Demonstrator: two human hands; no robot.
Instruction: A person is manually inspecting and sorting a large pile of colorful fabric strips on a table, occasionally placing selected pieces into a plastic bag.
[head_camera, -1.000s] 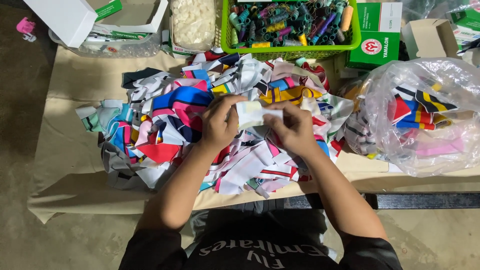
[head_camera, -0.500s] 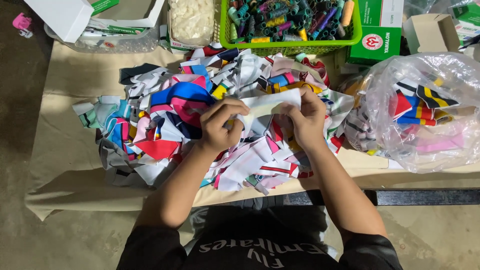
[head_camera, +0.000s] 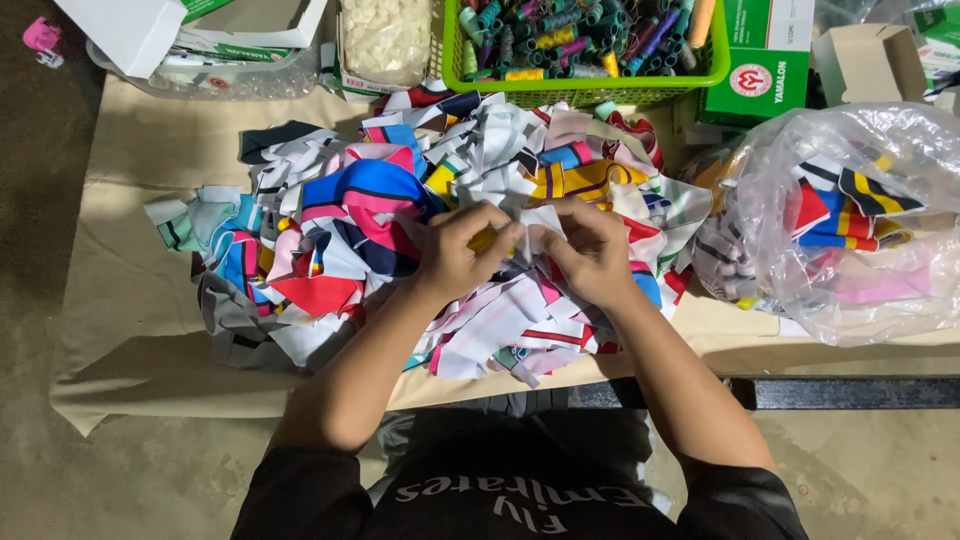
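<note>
Both hands are meeting over the middle of the counter (head_camera: 120, 330), right on top of the heap of fabric scraps (head_camera: 340, 230). The left hand (head_camera: 462, 252) and the right hand (head_camera: 590, 250) are pinching one small white fabric piece (head_camera: 538, 222) between them, fingers (head_camera: 500, 235) closed narrow on its edges. The piece is sitting just above and between the two sets of fingertips, its long axis looking roughly crosswise, hand to hand, though it is too crumpled to be sure. Neither hand is nearer; they are sharing it evenly, almost touching each other.

The scrap heap is spreading from the counter's left half to past its centre, in blue, pink, red, yellow and white. Toward the right edge a clear plastic bag (head_camera: 850, 220) is bulging with more coloured scraps, just beside the heap.

Along the far edge, a green plastic basket (head_camera: 590, 88) of thread spools is sitting at centre. Right of it stands a green carton (head_camera: 765, 70) bearing a round red-and-white emblem, then a small brown cardboard box (head_camera: 868, 60). Left of the basket, a packet of small white pieces (head_camera: 385, 38), and at the far left corner a white box (head_camera: 130, 30) is resting over a clear tray (head_camera: 220, 82).
</note>
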